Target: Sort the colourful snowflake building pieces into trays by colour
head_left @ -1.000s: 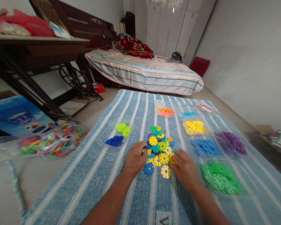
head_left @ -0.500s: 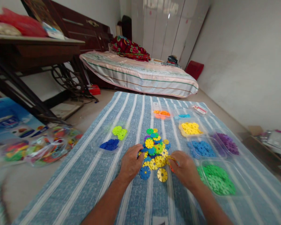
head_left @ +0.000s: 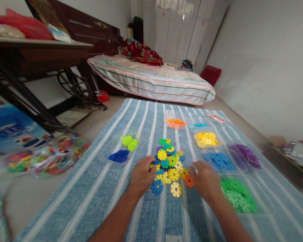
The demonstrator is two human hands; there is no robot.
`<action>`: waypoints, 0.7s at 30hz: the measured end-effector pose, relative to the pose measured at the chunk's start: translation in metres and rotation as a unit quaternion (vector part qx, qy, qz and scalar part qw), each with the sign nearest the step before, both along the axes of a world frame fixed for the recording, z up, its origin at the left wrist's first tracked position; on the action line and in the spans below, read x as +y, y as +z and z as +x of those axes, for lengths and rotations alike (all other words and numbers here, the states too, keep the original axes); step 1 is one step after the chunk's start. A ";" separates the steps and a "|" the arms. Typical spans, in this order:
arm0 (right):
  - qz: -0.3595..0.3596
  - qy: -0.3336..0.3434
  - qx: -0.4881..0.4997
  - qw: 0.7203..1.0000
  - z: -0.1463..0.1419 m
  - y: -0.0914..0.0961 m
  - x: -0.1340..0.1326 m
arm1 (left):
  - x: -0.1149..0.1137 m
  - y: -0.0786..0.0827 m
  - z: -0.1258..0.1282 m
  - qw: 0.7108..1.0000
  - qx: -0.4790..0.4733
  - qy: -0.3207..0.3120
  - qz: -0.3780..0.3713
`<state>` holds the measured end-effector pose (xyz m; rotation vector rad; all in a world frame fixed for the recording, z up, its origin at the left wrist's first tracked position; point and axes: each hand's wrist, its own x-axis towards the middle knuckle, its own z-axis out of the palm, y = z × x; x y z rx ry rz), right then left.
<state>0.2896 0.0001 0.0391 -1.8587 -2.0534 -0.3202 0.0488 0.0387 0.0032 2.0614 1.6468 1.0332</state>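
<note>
A loose pile of notched plastic discs in mixed colours lies on the striped cloth, with a yellow disc (head_left: 176, 189) and a blue disc (head_left: 157, 187) at its near edge. My left hand (head_left: 142, 176) is at the pile's left side, its thumb and fingers closed on a blue disc (head_left: 156, 162) that is partly hidden. Right of the pile, my right hand (head_left: 206, 179) has curled fingers, and whatever they hold is hidden. Beside its fingertips lie an orange disc (head_left: 189, 180) and a yellow notched disc (head_left: 184, 173).
Clear tubs on the right hold green discs (head_left: 238, 195), blue discs (head_left: 220, 161), purple discs (head_left: 247, 155) and yellow discs (head_left: 207, 138). Orange discs (head_left: 176, 122) are in a tub farther back. A left tub holds lime discs (head_left: 130, 143) and dark blue discs (head_left: 119, 156). A bed (head_left: 151, 79) stands beyond.
My right hand has moved slightly right, away from the pile. The yellow disc at its fingertips now lies apart from them, and the orange disc shows more fully. My left hand has hardly moved.
</note>
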 end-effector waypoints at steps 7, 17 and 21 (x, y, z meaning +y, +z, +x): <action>-0.061 0.002 -0.007 0.998 -0.008 -0.023 -0.025 | 0.000 0.001 0.001 1.000 0.002 -0.001 -0.003; -0.190 0.018 0.100 0.977 0.001 -0.011 -0.029 | 0.000 0.002 0.002 1.000 0.005 -0.001 -0.008; -0.257 0.007 0.107 0.960 0.003 0.006 -0.027 | 0.000 0.002 0.002 1.000 0.002 0.001 -0.012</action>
